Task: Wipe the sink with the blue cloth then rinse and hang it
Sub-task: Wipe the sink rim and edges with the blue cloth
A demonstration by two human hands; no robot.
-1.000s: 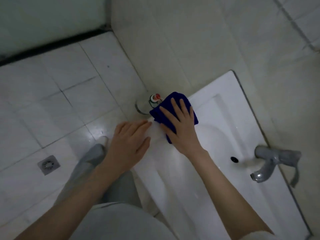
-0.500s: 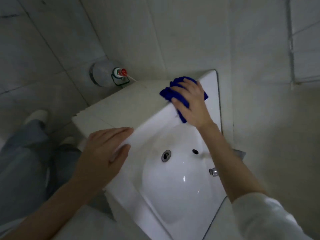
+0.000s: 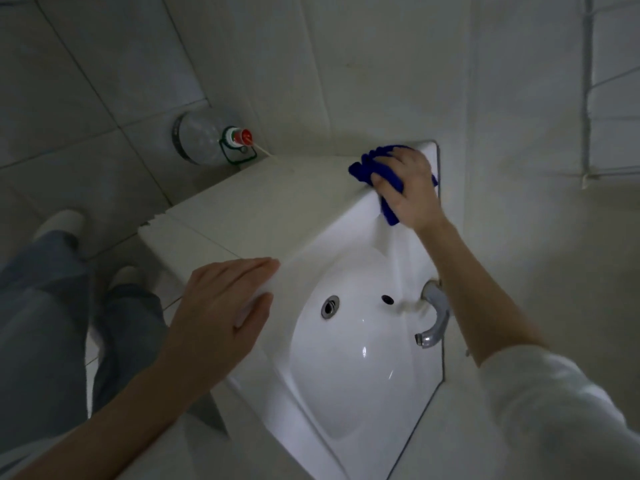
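Observation:
A white sink (image 3: 346, 403) is set against the tiled wall, its basin holding a metal drain (image 3: 329, 306) and an overflow hole (image 3: 387, 299). My right hand (image 3: 412, 188) presses the bunched blue cloth (image 3: 372, 166) onto the sink's far corner by the wall; part of the cloth hangs out below my palm. Resting flat on the sink's front rim is my left hand (image 3: 225, 306), fingers together, holding nothing. A chrome tap (image 3: 434, 317) curves over the basin just below my right forearm.
A clear plastic bottle (image 3: 204, 138) with a red cap and green handle lies on the floor tiles beside the sink's tiled side. My legs in grey trousers and light shoes (image 3: 59, 223) are at the left. Tiled wall runs along the right.
My right hand has slid the cloth along the rim to the sink's far corner at the wall. My view has swung over the basin. The left hand stays on the front rim.

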